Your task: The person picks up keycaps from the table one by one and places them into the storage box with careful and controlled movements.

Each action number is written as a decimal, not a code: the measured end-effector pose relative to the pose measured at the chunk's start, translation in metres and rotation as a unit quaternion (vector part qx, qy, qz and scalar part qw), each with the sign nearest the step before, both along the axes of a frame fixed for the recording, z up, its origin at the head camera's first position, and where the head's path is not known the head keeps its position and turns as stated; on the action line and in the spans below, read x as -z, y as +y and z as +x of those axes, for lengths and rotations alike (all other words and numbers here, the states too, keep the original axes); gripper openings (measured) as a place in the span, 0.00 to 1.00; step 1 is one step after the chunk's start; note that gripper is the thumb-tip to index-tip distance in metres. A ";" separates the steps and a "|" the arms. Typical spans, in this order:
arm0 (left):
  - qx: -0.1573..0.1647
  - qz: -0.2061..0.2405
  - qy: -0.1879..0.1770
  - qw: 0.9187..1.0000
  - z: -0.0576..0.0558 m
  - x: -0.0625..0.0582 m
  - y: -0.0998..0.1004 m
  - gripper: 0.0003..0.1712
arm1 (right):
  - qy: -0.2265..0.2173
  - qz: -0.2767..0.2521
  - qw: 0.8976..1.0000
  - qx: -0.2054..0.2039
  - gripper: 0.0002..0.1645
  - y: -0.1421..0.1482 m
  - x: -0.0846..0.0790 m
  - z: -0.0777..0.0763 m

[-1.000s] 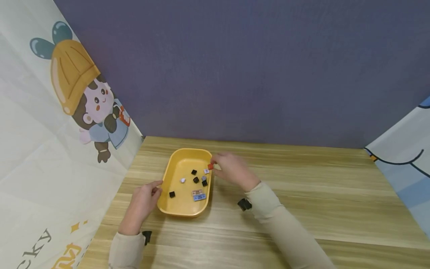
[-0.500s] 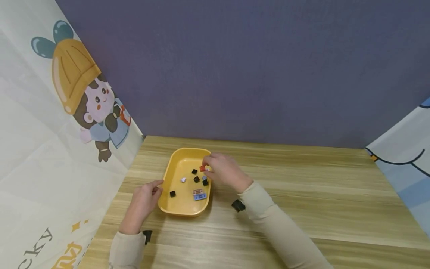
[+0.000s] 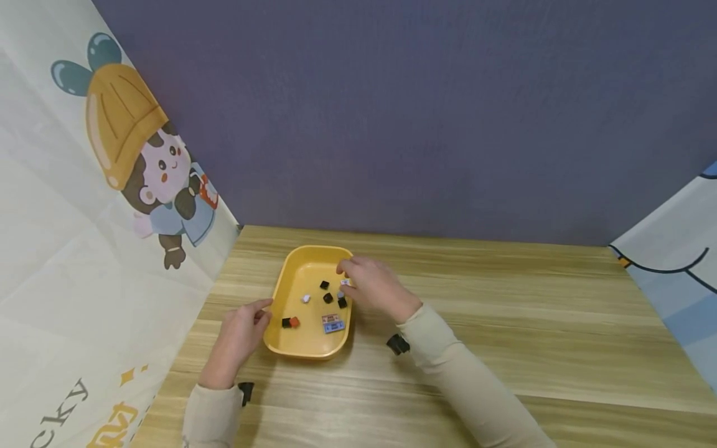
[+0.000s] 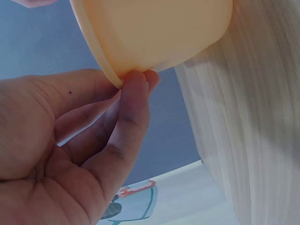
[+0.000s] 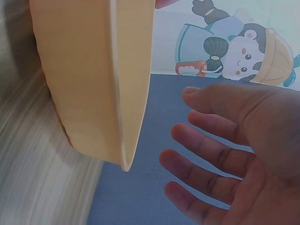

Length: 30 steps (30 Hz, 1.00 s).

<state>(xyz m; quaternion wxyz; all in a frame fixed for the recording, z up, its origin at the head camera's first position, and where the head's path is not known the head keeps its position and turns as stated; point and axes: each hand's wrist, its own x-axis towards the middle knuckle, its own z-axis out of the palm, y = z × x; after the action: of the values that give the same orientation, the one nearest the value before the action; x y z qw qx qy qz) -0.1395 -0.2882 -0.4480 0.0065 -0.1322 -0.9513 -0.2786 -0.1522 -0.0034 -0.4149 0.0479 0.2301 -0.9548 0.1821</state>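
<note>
My left hand point(image 3: 238, 333) pinches the left rim of the yellow tray point(image 3: 302, 356); in the left wrist view the thumb and fingertips meet at that rim. Over the tray's right rim hovers my right hand point(image 3: 374, 287), holding nothing, its fingers spread apart in the right wrist view. A small red block point(image 3: 295, 322) lies on the tray floor beside a black block point(image 3: 285, 323) at the near left. Several other black blocks, among them one point(image 3: 328, 298) near the middle, and a white piece point(image 3: 305, 299) are scattered inside. A flat blue piece point(image 3: 334, 327) lies against a pinkish one point(image 3: 330, 318).
The tray stands on a wood-grain table point(image 3: 504, 323), left of its middle. Behind rises a dark blue-grey panel point(image 3: 392, 124). A white sheet with a cartoon figure point(image 3: 168, 162) hangs on the left. Black wrist mounts show by each forearm, one point(image 3: 398, 344) by the right.
My right hand has moved left over the tray and let go of the red block, which now lies beside the black one at the near left. The left hand has stayed at the rim.
</note>
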 end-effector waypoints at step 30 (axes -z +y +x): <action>0.031 -0.057 0.097 0.993 0.008 -0.012 0.029 0.35 | 0.038 -0.035 0.997 0.051 0.17 0.051 0.015 0.035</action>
<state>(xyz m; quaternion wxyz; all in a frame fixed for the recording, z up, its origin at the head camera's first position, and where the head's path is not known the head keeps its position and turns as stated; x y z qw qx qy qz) -0.1311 -0.2597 -0.4364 0.0821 -0.1880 -0.9561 -0.2095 -0.1168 0.0473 -0.4300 0.1018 0.1866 -0.9556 0.2041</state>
